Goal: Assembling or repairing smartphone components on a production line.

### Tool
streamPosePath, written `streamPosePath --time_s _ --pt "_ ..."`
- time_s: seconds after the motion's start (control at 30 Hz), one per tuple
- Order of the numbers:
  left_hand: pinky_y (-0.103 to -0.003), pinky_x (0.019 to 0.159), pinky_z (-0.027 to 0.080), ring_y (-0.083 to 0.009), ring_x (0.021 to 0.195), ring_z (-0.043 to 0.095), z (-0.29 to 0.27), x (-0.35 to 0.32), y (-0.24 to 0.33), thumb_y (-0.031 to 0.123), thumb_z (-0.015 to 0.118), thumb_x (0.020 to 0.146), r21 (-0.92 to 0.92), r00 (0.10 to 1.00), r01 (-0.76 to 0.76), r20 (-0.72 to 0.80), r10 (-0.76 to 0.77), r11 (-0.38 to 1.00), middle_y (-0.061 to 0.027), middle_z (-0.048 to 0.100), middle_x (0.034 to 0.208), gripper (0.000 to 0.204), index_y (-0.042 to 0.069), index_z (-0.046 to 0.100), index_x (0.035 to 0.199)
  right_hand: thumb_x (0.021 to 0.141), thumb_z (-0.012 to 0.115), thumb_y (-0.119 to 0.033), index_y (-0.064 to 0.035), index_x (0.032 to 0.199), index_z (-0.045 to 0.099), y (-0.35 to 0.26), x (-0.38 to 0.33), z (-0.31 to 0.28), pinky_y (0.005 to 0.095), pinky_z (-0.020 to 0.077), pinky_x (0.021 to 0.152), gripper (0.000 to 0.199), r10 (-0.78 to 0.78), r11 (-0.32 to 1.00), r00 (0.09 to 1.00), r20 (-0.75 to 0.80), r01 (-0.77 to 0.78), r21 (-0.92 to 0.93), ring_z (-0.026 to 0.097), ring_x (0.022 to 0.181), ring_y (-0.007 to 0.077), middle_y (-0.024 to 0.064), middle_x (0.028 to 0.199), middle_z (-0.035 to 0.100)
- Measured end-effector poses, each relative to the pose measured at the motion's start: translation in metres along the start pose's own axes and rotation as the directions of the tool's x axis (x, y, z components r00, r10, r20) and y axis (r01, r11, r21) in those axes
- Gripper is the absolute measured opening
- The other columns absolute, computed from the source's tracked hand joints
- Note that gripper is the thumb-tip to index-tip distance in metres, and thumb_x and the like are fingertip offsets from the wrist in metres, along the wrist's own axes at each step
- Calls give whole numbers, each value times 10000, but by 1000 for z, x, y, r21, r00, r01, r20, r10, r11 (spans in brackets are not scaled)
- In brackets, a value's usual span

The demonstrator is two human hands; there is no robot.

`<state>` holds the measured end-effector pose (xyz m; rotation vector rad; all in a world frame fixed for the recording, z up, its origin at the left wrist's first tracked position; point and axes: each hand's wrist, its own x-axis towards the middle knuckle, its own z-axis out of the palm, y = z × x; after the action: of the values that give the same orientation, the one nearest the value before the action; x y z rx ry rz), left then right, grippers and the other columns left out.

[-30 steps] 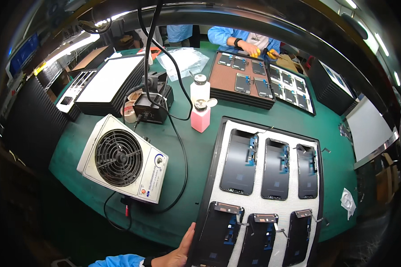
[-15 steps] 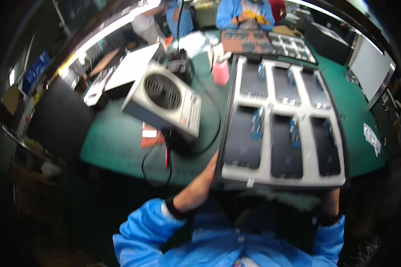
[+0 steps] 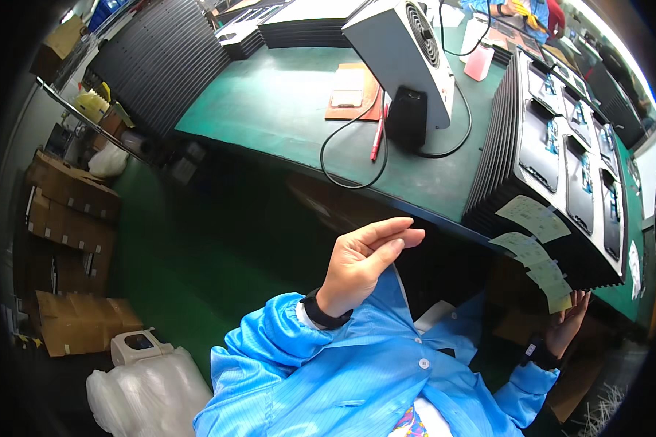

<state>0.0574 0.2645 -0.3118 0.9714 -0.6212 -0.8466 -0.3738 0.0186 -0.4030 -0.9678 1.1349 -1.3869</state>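
Note:
A tall stack of black trays stands at the table's right front. The white-lined top tray carries several dark flat panels with blue parts, such as one panel. Pale yellow-green paper labels hang down the stack's front. My left hand is in the air before the table edge, left of the stack; its fingers are stretched out close together and hold nothing. Below the stack's front corner, my right hand points its extended fingers upward by the lowest label; whether they touch it I cannot tell.
A grey-white fan unit stands on the green table, its black cable looping near the edge. Beside it lie a red pen and a reddish pad. Cardboard boxes and a plastic-wrapped bundle are at left. A co-worker's yellow-gloved hand shows far off.
My view has swung left and down. Both hands, earlier at the tray's near sides, are now lower and apart from it. The tray now shows on top of the stack.

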Motion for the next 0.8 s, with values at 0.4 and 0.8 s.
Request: streamPosePath --time_s 0.4,0.8 --pt "-422 983 428 -299 1037 644 6 12 -33 46 684 786 925 922 -277 180 343 259 -121 703 1047 286 29 676 1071 982 564 -462 -53 1189 541 5 -18 20 281 448 842 459 -20 997 994 -104 27 67 558 1033 134 36 1103 553" --pt "-605 1141 168 -342 1319 457 75 55 -77 245 726 800 948 951 -293 303 -68 127 -105 579 1337 449 159 645 1234 886 733 -362 26 1256 560 -47 -62 253 306 521 809 563 -24 813 976 218 146 -564 648 911 193 84 1045 672"
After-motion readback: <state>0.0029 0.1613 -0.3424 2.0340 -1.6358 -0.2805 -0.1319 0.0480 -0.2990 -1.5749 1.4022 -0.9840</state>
